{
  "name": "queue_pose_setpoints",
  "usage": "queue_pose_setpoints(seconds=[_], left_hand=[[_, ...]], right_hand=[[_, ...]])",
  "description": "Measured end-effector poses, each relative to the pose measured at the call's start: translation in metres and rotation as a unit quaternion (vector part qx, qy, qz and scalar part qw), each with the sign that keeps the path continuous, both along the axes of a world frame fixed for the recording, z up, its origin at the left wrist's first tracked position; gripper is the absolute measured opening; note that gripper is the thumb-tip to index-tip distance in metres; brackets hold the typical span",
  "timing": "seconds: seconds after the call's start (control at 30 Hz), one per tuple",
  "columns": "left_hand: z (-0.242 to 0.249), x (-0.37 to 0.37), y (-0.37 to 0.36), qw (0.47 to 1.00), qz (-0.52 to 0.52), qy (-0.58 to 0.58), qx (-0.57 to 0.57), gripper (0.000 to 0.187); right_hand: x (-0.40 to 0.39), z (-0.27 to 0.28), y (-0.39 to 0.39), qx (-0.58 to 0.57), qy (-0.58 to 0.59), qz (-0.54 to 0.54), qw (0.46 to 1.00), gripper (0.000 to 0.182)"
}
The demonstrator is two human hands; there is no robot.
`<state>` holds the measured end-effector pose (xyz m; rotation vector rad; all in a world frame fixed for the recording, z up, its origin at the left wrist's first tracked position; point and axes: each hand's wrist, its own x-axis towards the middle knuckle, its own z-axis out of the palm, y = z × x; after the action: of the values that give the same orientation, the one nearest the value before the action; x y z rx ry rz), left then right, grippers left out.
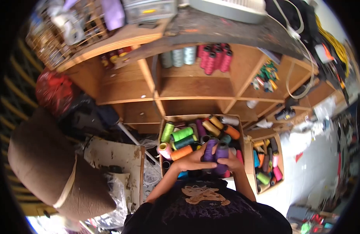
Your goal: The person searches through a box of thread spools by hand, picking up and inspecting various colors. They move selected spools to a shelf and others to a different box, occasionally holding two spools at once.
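Observation:
My left hand (195,160) is closed round a purple thread spool (209,150), its thumb reaching across the front. Beside it, my right hand (233,161) grips a second purple thread spool (222,154), held upright with its dark top end toward me. The two spools stand side by side and seem to touch. Both hands are over a cardboard box (241,132) full of thread spools. In it lie a lime green spool (182,134), an orange spool (181,152), a gold spool (212,129) and a pink spool (164,149). My hands hide some of the box's contents.
Right of the box stands a smaller carton (262,136) of mixed spools. Ahead, a wooden shelf (195,86) holds crimson spools (215,58), pale blue spools (184,56) and small multicoloured spools (267,76). To the left are a large brown bundle (51,163) and a worn white board (113,152).

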<state>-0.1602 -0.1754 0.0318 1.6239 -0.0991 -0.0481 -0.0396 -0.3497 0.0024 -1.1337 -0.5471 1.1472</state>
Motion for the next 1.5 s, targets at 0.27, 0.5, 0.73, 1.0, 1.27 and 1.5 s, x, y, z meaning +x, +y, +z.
queue_pose_setpoints(seconds=[0.27, 0.5, 0.73, 1.0, 1.27, 1.5], left_hand=[[-0.025, -0.071, 0.054, 0.921, 0.279, 0.048, -0.268, 0.081], [0.025, -0.051, 0.179, 0.761, 0.57, -0.264, -0.165, 0.064], [0.022, 0.067, 0.328, 0.696, 0.62, -0.262, 0.249, 0.068], [-0.01, 0.182, 0.43, 0.763, 0.579, -0.236, 0.162, 0.055], [-0.029, 0.23, 0.437, 0.778, 0.577, -0.216, 0.122, 0.042], [-0.035, 0.234, 0.438, 0.773, 0.598, -0.185, 0.102, 0.041]], right_hand=[[0.002, 0.038, 0.094, 0.092, -0.026, 0.139, 0.986, 0.032], [0.045, 0.031, 0.218, 0.168, -0.372, -0.213, 0.888, 0.025], [0.055, 0.0, 0.286, 0.125, -0.449, -0.264, 0.845, 0.051], [0.04, 0.0, 0.309, 0.086, -0.502, -0.356, 0.784, 0.064], [0.04, -0.018, 0.324, 0.075, -0.527, -0.384, 0.754, 0.066], [0.036, -0.014, 0.326, 0.074, -0.526, -0.4, 0.747, 0.067]])
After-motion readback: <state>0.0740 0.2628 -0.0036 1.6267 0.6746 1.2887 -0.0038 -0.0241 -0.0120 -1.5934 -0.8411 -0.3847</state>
